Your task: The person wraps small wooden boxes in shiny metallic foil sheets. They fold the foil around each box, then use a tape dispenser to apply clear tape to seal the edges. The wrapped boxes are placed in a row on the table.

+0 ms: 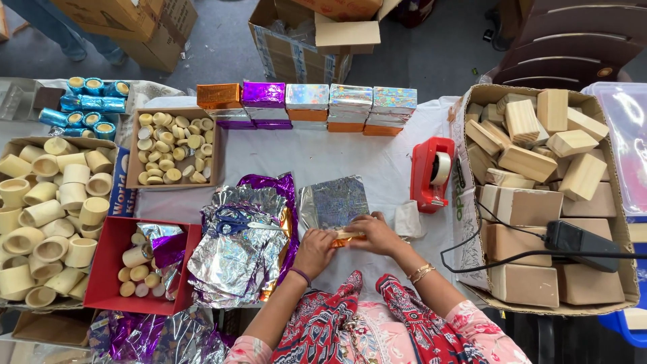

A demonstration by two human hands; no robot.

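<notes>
Both hands, left hand (315, 251) and right hand (375, 234), pinch a foil-wrapped block (346, 236) at the table edge.

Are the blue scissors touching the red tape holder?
Apart. The head view shows the scissors lying on the foil pile at left, while the tape holder stands to the right, with bare tablecloth between them.
</notes>
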